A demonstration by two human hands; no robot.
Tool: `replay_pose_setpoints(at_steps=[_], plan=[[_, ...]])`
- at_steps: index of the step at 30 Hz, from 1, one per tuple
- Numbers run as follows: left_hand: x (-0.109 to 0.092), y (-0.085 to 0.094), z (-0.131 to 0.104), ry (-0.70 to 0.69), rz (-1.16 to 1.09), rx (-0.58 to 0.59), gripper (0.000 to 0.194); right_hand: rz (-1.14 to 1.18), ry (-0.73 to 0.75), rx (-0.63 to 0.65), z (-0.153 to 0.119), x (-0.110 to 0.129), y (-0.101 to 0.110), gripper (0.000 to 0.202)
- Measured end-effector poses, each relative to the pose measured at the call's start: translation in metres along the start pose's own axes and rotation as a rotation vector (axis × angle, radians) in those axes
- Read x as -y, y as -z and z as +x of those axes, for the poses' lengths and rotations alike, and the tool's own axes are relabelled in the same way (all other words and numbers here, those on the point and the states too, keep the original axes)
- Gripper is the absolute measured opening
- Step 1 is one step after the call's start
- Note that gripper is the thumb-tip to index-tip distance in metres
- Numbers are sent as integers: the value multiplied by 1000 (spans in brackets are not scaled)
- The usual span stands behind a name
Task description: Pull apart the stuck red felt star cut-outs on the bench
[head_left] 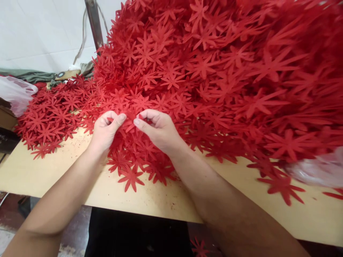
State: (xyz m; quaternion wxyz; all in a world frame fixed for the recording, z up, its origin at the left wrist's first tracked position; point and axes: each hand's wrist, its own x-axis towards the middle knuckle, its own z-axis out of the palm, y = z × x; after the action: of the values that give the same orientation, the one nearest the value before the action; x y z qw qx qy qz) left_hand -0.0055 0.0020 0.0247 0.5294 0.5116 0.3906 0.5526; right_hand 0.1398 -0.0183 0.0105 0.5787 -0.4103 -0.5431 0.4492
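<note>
My left hand [108, 126] and my right hand [155, 126] face each other above the table, close together. Both pinch a red flower-shaped cutout [130, 122] between thumb and fingers, one hand at each side of it. Much of this cutout blends with the red ones behind it, so its full outline is hard to make out. Under and in front of my hands lies a small heap of the same cutouts [131, 178], thin and flat with several narrow petals. A huge pile of red cutouts [203, 64] rises right behind my hands and to the right.
A lower spread of red cutouts [56, 114] lies at the left. White plastic bags [17, 91] sit at the left edge, and a clear bag [318, 167] at the right. The pale wooden table [72, 167] ends near my body. A metal post [93, 23] stands at the back.
</note>
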Motion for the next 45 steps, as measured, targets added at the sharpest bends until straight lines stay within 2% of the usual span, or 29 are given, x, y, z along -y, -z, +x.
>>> replay_pose_setpoints(at_steps=[3, 5, 8, 11, 15, 19, 26, 30, 32, 35, 40, 42, 45], plan=[[3, 9, 7, -105, 54, -75, 52, 122, 17, -230, 8, -2, 12, 23], [8, 15, 13, -209, 146, -111, 46, 238, -5, -322, 13, -4, 17, 23], [17, 23, 17, -418, 366, -154, 48, 315, -83, -299, 15, -7, 19, 24], [19, 27, 15, -600, 615, -174, 48, 246, -115, -254, 14, -8, 14, 28], [10, 22, 4, -719, 811, -93, 28, 188, -116, -248, 12, -10, 8, 26], [6, 12, -6, -650, 768, 32, 22, 124, -88, -210, 9, -12, 6, 27], [12, -1, -15, -529, 676, 171, 27, -29, -11, -71, -2, -3, -2, 44], [15, -3, -18, -494, 622, 216, 19, -47, -26, -87, -5, 0, -4, 50], [16, -2, -16, -459, 605, 190, 14, -27, -25, -91, -5, -1, -5, 50], [16, 0, -13, -349, 492, 103, 10, 24, -40, -26, -5, -3, -7, 44], [12, -2, -10, -153, 228, 39, 16, 58, -104, 45, -6, -3, -6, 37], [10, -2, -9, -132, 154, 10, 16, 81, -130, 54, -6, -2, -5, 35], [7, 6, -1, -156, 61, -107, 17, 76, -168, 54, -4, -3, -2, 34]])
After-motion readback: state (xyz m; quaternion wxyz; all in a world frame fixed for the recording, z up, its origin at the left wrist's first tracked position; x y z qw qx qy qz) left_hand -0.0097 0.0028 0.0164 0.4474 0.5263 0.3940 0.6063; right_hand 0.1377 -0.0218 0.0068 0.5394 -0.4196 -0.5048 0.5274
